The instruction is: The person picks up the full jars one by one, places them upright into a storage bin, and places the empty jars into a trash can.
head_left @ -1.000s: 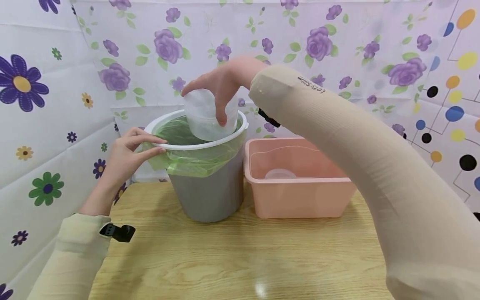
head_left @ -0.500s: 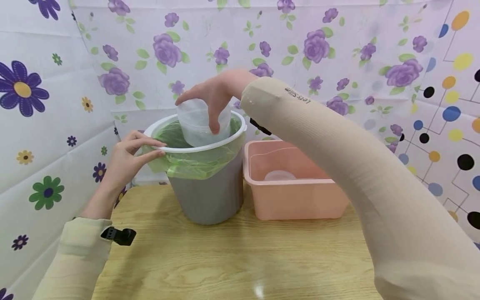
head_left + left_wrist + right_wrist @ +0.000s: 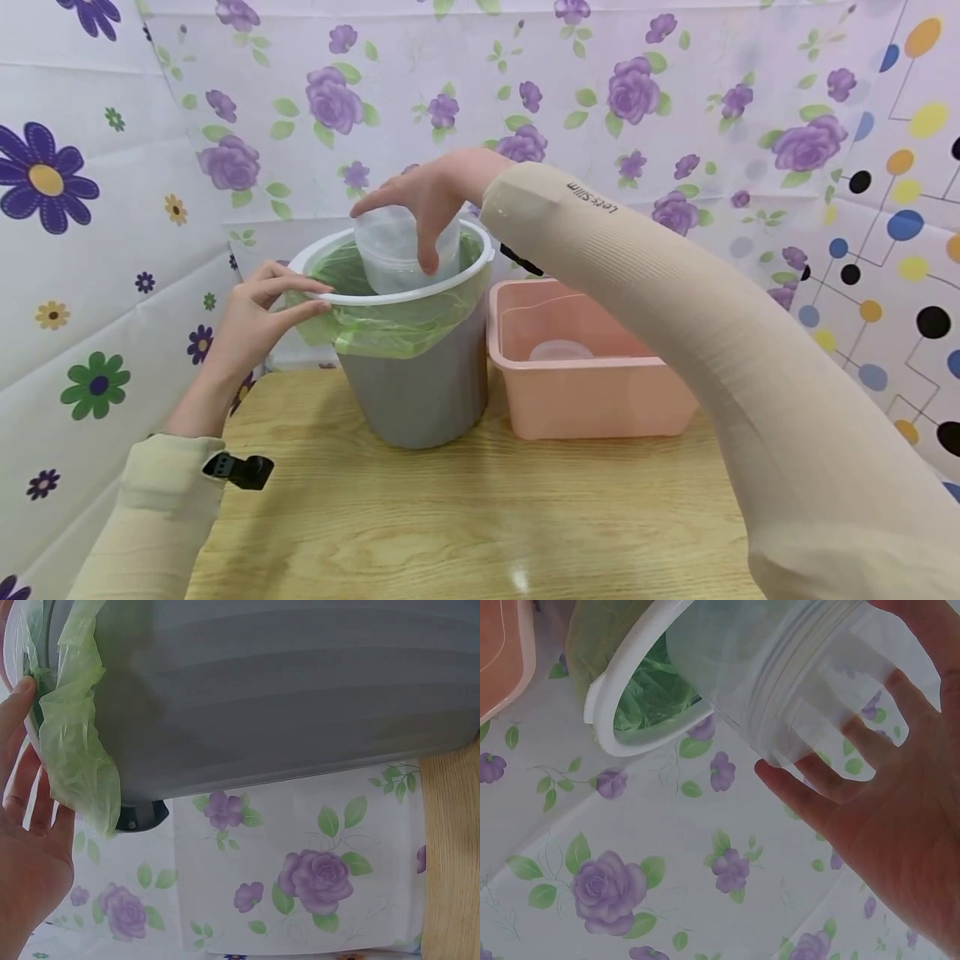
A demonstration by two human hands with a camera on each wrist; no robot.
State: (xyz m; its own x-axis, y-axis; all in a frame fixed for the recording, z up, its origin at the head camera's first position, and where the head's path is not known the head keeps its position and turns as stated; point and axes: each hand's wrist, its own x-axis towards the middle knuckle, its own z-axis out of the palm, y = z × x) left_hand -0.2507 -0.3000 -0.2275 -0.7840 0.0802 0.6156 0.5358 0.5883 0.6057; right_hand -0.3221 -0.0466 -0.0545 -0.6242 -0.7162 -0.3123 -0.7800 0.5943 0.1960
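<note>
A grey trash can [image 3: 420, 400] with a white rim and a green bag [image 3: 397, 325] folded over it stands on the wooden table. My left hand [image 3: 258, 308] pinches the can's rim and bag at the left, thumb outside; the left wrist view has this hand [image 3: 30, 855] at its left edge. From above, my right hand [image 3: 438, 196] grips a clear plastic container [image 3: 390, 254], fingers and thumb spread around its wall. The container's lower part is inside the can's mouth. In the right wrist view, fingers show through the clear wall of the container [image 3: 780, 690].
Right of the can stands a pink rectangular basin [image 3: 600, 400] with a clear round plastic piece [image 3: 560, 350] inside, partly hidden by its front wall. The wooden table [image 3: 465, 517] extends in front. Flowered sheets [image 3: 570, 125] hang behind and at the left.
My right hand has moved down and slightly left with the container, which sits lower in the can's mouth. My left hand has kept its hold on the rim.
</note>
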